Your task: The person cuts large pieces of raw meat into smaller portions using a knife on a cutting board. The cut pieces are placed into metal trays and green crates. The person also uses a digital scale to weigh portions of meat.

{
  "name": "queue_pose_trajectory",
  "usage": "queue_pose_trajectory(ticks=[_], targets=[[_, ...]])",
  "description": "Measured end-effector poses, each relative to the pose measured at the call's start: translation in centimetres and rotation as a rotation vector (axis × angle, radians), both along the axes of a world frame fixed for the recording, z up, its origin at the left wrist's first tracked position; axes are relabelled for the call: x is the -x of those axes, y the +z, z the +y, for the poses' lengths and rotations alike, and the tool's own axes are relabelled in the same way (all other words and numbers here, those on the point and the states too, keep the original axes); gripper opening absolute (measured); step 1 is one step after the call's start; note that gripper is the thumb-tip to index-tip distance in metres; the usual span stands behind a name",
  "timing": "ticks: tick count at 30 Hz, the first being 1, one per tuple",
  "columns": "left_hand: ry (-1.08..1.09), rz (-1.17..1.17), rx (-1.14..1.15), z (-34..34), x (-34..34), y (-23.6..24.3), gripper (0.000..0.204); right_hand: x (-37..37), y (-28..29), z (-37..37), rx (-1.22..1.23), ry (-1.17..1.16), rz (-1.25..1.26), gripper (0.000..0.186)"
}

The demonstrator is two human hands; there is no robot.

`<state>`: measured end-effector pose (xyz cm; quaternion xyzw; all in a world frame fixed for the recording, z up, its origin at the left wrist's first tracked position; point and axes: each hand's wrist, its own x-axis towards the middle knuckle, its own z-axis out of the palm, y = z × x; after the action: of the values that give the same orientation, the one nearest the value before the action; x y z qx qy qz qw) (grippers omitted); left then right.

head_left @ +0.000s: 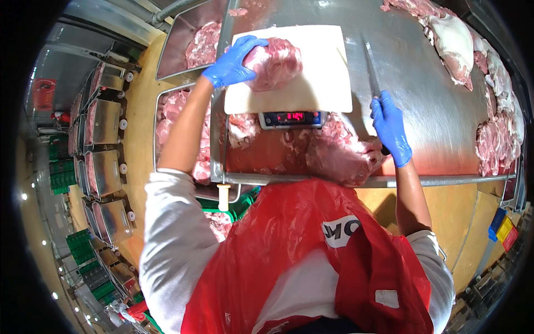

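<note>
A chunk of raw meat [276,62] lies on a white cutting board [328,83]. My left hand [231,65], in a blue glove, grips its left side, with fingers along the top and the thumb lower down. The board rests over a scale [291,119] with a lit red display. To the right of the board, my right hand [391,127], also blue-gloved, is closed around a knife [372,71]. Its long blade points away from me over the steel table. A larger piece of meat [345,150] sits left of my right hand, at the table's near edge.
Metal bins [178,50] of meat stand along the table's left side. More meat cuts [453,47] line the right and far edge of the steel table [445,145]. A light-handled tool [223,196] hangs at the front edge. Metal carts [103,131] holding meat stand farther left.
</note>
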<state>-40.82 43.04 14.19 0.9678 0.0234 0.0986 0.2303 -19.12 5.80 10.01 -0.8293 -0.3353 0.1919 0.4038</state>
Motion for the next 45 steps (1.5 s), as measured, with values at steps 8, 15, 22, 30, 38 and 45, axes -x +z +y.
queue_pose_trajectory(ticks=[8,15,22,30,38,45], targets=[[0.531,-0.464,-0.071,-4.0,-1.5,-6.0,0.053,4.5,2.3,14.0,0.024,0.439,-0.120,0.029],[0.617,-0.706,-0.006,-5.8,-2.1,-6.3,0.027,4.7,1.0,24.4,-0.121,0.639,-0.214,0.022],[0.772,-0.667,-0.040,-6.1,-2.1,-8.3,0.034,5.6,4.7,18.5,0.257,0.701,-0.351,0.019],[0.739,-0.657,0.136,-6.6,-2.0,-8.1,0.023,4.8,2.2,19.3,0.231,0.758,-0.330,0.025],[0.764,-0.943,0.129,-5.8,-1.4,-11.3,0.018,5.1,1.4,17.0,0.281,0.798,-0.266,0.025],[0.814,-0.887,0.366,-5.5,2.8,-13.3,0.013,6.4,5.6,10.5,0.326,0.546,-0.169,0.027]])
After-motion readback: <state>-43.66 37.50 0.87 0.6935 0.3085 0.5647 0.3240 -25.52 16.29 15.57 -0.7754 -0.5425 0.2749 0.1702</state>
